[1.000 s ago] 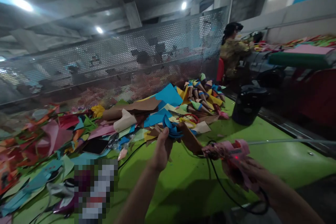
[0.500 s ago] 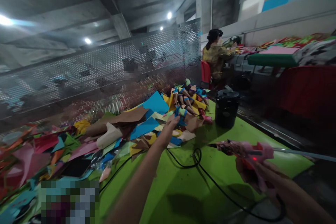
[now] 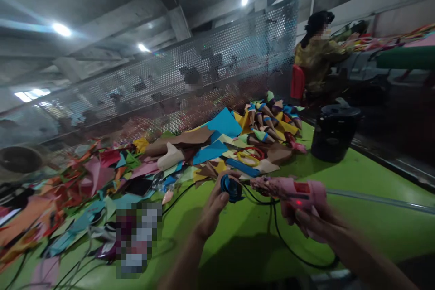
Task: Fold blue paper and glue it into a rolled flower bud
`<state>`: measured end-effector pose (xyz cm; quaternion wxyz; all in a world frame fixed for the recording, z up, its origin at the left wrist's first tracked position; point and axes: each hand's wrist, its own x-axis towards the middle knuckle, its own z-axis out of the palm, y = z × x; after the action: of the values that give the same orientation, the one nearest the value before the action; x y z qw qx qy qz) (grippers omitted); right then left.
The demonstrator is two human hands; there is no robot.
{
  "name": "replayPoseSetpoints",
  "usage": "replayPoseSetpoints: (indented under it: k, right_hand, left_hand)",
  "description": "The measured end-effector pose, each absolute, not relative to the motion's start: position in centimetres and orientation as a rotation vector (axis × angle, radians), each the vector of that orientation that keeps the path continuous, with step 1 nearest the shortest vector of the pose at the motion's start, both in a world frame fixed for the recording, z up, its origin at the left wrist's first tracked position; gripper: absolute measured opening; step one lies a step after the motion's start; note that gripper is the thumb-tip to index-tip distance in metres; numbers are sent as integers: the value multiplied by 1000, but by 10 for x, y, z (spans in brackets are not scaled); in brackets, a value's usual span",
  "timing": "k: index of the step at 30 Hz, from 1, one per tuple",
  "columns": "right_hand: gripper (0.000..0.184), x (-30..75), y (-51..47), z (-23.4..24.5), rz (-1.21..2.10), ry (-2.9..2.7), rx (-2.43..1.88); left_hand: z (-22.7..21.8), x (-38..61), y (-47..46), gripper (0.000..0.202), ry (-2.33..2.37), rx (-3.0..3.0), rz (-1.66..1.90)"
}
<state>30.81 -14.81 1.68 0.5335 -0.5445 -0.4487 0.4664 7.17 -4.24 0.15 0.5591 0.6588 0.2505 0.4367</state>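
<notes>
In the head view, my left hand (image 3: 212, 210) is closed around a small blue rolled piece (image 3: 231, 188) with a dark hollow facing me. My right hand (image 3: 312, 222) grips a pink hot glue gun (image 3: 295, 190). A red light glows on its side, and a clear glue stick (image 3: 377, 199) sticks out of its back. Crusted residue covers the front of the gun, and its nozzle is close to the right side of the blue piece; whether they touch I cannot tell. Behind my hands lie scissors with red and yellow handles (image 3: 249, 157).
Paper scraps (image 3: 98, 176) cover the left of the green table (image 3: 265, 253). Several cone-shaped pieces (image 3: 267, 120) are heaped at the back. A black bucket (image 3: 335, 131) stands right. A black cable (image 3: 288, 247) loops below the gun. Another person (image 3: 316, 59) sits beyond.
My left hand has drawn back from the pile near the cones with the blue piece in it. The glue gun has moved left, close to that piece. My view has shifted left.
</notes>
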Motion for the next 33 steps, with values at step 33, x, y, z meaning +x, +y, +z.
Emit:
replayPoseSetpoints:
  k: [33]
  right_hand:
    - [37, 267, -136, 25, 1145, -1365, -1367]
  left_hand:
    - [-3, 40, -64, 46, 583, 1502, 1037]
